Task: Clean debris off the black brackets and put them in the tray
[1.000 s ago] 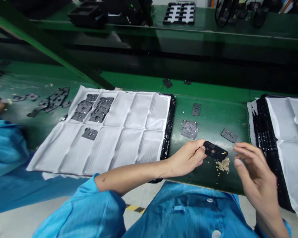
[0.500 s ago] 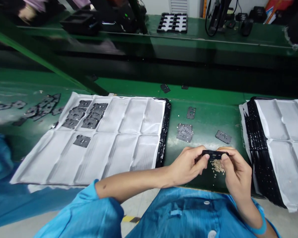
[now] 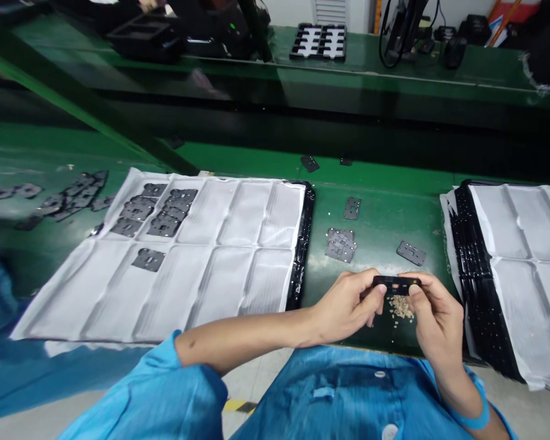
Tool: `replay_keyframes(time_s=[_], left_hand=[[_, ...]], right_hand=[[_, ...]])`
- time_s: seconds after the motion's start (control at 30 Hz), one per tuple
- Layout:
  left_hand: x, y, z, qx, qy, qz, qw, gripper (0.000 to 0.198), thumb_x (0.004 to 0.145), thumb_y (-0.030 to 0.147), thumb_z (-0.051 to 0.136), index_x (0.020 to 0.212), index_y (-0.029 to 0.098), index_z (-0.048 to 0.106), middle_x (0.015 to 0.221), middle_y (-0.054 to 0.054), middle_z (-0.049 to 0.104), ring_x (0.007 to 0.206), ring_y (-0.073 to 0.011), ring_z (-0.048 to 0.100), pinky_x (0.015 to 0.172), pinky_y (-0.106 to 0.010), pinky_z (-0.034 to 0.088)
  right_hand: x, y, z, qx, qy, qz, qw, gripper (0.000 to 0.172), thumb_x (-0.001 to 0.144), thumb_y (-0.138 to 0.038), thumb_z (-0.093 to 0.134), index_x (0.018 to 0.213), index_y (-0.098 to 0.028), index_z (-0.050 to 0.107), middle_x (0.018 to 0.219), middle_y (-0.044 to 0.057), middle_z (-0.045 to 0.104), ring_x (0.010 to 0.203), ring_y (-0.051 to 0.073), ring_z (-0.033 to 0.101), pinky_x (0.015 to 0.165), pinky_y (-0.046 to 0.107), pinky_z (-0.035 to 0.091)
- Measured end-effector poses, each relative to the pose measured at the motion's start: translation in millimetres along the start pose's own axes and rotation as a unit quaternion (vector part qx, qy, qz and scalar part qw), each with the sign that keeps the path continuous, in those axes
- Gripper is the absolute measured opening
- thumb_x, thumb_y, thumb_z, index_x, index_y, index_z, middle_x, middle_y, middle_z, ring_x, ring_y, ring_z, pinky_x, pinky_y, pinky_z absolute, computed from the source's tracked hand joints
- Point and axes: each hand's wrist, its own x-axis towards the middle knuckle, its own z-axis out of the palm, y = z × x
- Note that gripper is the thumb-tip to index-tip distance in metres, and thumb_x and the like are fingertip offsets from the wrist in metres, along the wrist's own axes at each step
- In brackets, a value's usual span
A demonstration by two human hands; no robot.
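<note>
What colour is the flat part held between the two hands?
The flat part is black, best seen in the head view.

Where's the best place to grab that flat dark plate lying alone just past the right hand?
The dark plate is probably best pinched by its two short ends, coming from above. It lies flat on the green table, turned slightly, longer left to right than front to back, and bare table shows past both ends.
</note>
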Motion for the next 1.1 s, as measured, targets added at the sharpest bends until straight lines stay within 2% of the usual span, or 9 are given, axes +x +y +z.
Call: replay_keyframes(time_s=[0.23,0.4,0.5,0.67,0.8,1.0,1.1], left_hand=[[-0.4,-1.9,2.1,-0.043,-0.001,-0.024,0.999,0.038,0.110,0.043,0.047,0.082,0.019,0.054,0.064,0.003,0.061,0.050,-0.0090,0.061,0.052,-0.020,0.045],[0.9,-4.6,1.6,-0.062,0.001,-0.029,0.998,0.039,0.110,0.046,0.048,0.083,0.019,0.052,0.065,0.003,0.061,0.049,-0.0086,0.060,0.051,-0.020,0.045],[1.5,-6.2,2.8,-0.071,-0.004,-0.026,0.997,0.038,0.110,0.046,0.049,0.083,0.019,0.052,0.066,0.002,0.062,0.049,-0.0083,0.059,0.050,-0.019,0.044],[0.9,-6.9,4.8,-0.063,-0.005,-0.022,0.998,0.037,0.110,0.045,0.048,0.083,0.020,0.053,0.064,0.003,0.061,0.048,-0.0082,0.059,0.049,-0.018,0.044],[1.3,-7.0,4.7,-0.065,-0.007,-0.023,0.998,0.036,0.109,0.043,0.048,0.083,0.020,0.052,0.064,0.003,0.061,0.048,-0.0075,0.058,0.049,-0.018,0.044],[3.0,-10.1,4.6,-0.080,-0.008,-0.032,0.996,0.033,0.109,0.042,0.048,0.084,0.020,0.051,0.067,0.003,0.062,0.047,-0.0071,0.058,0.049,-0.018,0.044],[3.2,-10.6,5.1,-0.078,-0.013,-0.030,0.996,0.033,0.109,0.041,0.048,0.084,0.020,0.051,0.066,0.003,0.062,0.047,-0.0075,0.058,0.049,-0.019,0.044]], right_hand=[[1.5,-0.5,7.4,-0.001,0.031,-0.014,0.999,0.024,0.105,-0.036,0.062,0.096,-0.022,0.079,0.084,0.003,0.079,0.070,0.018,0.071,0.066,0.028,0.058],[-0.4,0.6,3.7,0.018,-0.005,-0.034,0.999,0.023,0.108,-0.032,0.058,0.106,-0.023,0.079,0.100,0.005,0.081,0.078,0.018,0.073,0.073,0.029,0.060],[-2.1,3.8,2.3,0.013,-0.008,-0.045,0.999,0.021,0.107,-0.028,0.059,0.109,-0.022,0.079,0.100,0.005,0.081,0.081,0.018,0.074,0.070,0.026,0.059],[-2.1,7.8,5.7,-0.010,0.019,-0.059,0.998,0.020,0.107,-0.026,0.061,0.105,-0.022,0.080,0.088,0.001,0.079,0.061,0.012,0.065,0.056,0.021,0.051],[-1.0,7.9,7.6,-0.011,0.033,-0.076,0.996,0.020,0.107,-0.025,0.061,0.101,-0.023,0.080,0.089,0.001,0.080,0.067,0.013,0.067,0.063,0.022,0.055],[-3.7,9.8,2.8,0.001,-0.008,-0.084,0.996,0.026,0.110,-0.026,0.054,0.115,-0.024,0.079,0.102,0.003,0.081,0.073,0.014,0.070,0.065,0.023,0.056],[-3.7,11.1,2.4,-0.009,0.002,-0.082,0.997,0.022,0.109,-0.026,0.057,0.111,-0.024,0.079,0.100,0.003,0.081,0.078,0.016,0.073,0.066,0.023,0.056]])
